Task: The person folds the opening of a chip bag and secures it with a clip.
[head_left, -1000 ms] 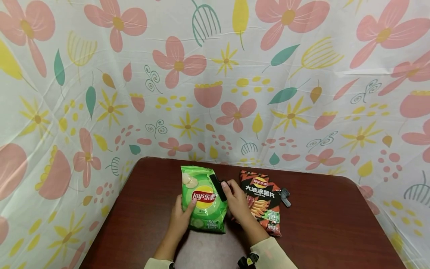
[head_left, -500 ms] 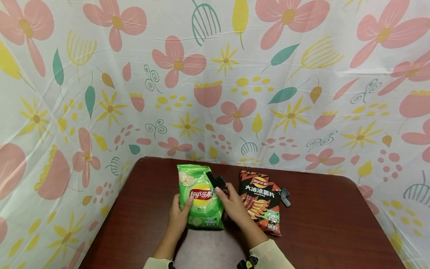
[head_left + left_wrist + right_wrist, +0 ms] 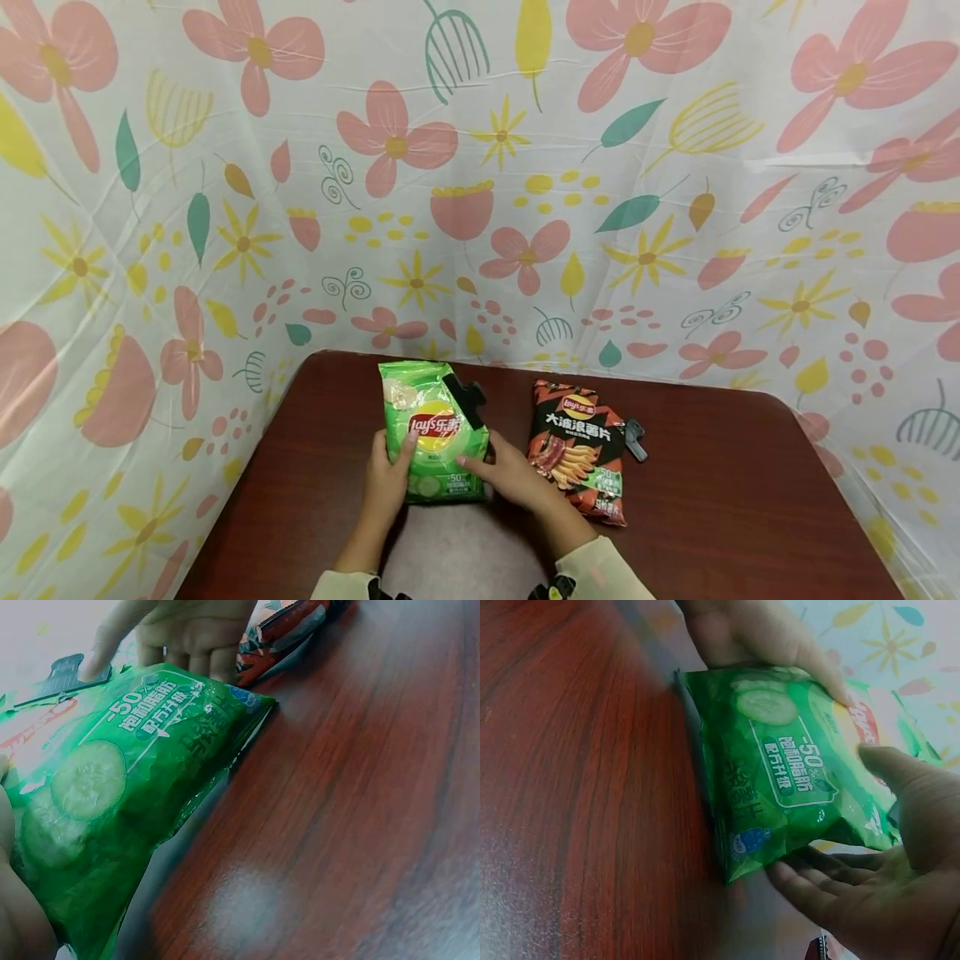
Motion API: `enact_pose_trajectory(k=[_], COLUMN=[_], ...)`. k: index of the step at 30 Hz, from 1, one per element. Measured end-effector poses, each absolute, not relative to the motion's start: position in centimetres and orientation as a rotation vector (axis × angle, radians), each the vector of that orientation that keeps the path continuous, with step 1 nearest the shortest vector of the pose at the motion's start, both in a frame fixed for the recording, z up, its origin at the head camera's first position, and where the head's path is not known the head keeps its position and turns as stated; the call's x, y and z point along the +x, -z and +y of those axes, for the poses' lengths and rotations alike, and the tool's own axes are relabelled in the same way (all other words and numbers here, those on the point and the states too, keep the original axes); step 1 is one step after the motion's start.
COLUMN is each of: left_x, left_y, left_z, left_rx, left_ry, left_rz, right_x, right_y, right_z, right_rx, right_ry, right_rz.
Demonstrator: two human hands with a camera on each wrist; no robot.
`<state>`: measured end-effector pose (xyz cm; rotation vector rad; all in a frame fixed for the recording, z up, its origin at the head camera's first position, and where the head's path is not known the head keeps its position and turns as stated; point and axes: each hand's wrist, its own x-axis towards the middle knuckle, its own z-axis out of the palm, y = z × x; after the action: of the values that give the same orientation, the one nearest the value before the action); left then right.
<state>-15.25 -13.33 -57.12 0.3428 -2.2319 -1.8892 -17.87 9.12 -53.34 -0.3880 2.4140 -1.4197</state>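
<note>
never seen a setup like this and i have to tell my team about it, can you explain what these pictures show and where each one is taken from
There is no machine arm here, just a person's two bare hands. One camera sits on the head and looks forward and down; another sits on each wrist, so those two pictures show the same work up close.

The left hand and right hand hold a green chip bag between them, thumbs on its front. A black clip sits on the bag's upper right edge.

On the dark reddish-brown table lies a red and black chip bag, with a grey clip by its right edge. Behind is a flowery cloth.
</note>
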Motion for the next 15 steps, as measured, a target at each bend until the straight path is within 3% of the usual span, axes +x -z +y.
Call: enact_pose_trajectory(k=[15], left_x=[-15.9], left_y=[57.1], left_z=[-14.7], left_rx=[0.443], left_ry=[1.846], left_rz=[-2.274], right_x=[-17.7], right_y=[53.9], right_z=[8.9], right_rx=[-0.559], right_ry=[1.548], right_rz=[2.080])
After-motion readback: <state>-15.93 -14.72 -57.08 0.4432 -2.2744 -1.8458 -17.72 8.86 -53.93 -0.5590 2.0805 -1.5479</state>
